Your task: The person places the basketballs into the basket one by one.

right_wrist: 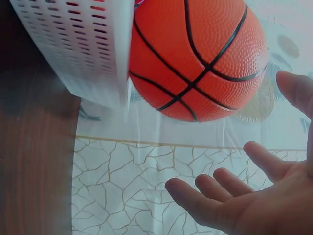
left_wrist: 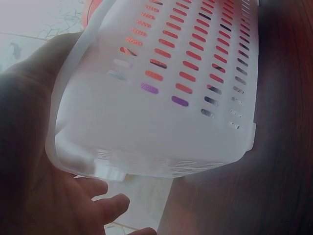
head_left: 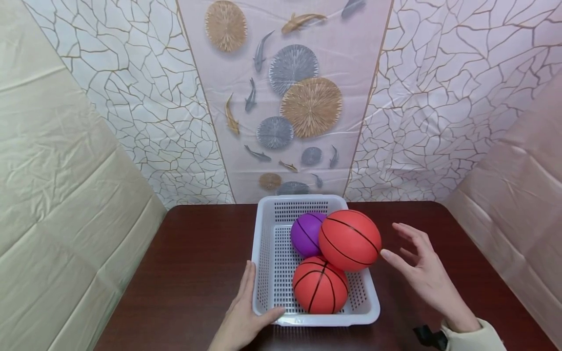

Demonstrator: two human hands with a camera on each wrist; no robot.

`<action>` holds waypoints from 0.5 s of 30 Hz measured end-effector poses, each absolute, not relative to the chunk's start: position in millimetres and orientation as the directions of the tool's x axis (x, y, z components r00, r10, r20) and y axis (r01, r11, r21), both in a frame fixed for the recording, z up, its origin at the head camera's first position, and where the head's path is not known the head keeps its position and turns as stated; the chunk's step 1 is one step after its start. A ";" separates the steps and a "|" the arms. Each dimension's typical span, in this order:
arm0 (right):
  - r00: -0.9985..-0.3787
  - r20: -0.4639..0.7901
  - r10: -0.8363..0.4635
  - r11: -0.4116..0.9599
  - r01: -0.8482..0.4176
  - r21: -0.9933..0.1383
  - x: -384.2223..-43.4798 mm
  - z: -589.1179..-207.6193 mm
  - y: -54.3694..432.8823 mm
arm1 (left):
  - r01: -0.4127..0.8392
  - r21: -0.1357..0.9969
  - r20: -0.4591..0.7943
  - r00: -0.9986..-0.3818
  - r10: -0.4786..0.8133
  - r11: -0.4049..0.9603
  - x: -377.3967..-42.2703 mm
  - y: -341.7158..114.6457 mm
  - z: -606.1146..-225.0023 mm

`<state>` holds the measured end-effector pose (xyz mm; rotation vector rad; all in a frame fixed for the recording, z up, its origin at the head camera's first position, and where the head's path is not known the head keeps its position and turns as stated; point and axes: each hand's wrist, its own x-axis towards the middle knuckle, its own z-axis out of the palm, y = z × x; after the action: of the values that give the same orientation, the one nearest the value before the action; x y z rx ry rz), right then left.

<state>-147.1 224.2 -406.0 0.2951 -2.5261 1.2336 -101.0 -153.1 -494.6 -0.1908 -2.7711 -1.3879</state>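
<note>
A white perforated plastic basket point(head_left: 269, 243) stands on the dark table. Inside it are a purple ball point(head_left: 304, 236) and a red basketball-patterned ball point(head_left: 320, 287). Another red ball point(head_left: 350, 239) lies higher, over these two and the right rim, and it partly hides the purple one. My left hand point(head_left: 239, 314) rests against the basket's near left corner, straight fingers along the outer left side, thumb at the front rim. To the right of the upper ball is my right hand point(head_left: 428, 275), fingers spread and holding nothing. In the right wrist view a gap separates this hand from the red ball point(right_wrist: 200, 63).
Dark wood tabletop point(head_left: 189, 273) extends to both sides of the basket. A patterned cloth backdrop point(head_left: 281, 161) rises behind the table, and pale cloth panels point(head_left: 66, 209) flank it. A black strap point(head_left: 428, 336) shows near my right sleeve point(head_left: 471, 336).
</note>
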 end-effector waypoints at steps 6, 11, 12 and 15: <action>-0.940 0.341 -0.032 0.613 -0.288 -0.736 -148.6 -409.1 230.5 | 0.128 0.792 0.090 -0.991 0.095 0.597 -103.9 -153.8 -496.2; -0.943 0.334 -0.013 0.615 -0.271 -0.741 -149.0 -410.7 234.3 | 0.143 0.793 0.108 -0.990 0.095 0.592 -104.6 -154.3 -497.2; -0.941 0.337 -0.004 0.616 -0.268 -0.741 -149.0 -411.1 235.2 | 0.146 0.793 0.111 -0.989 0.096 0.591 -104.4 -154.2 -497.1; -0.932 0.362 0.031 0.625 -0.264 -0.734 -149.6 -413.0 238.3 | 0.147 0.797 0.111 -0.989 0.097 0.586 -104.2 -153.4 -496.4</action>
<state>-149.6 238.3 -413.0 0.1870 -2.5105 1.2135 -104.2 -153.4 -496.4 -0.2116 -2.7478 -1.3894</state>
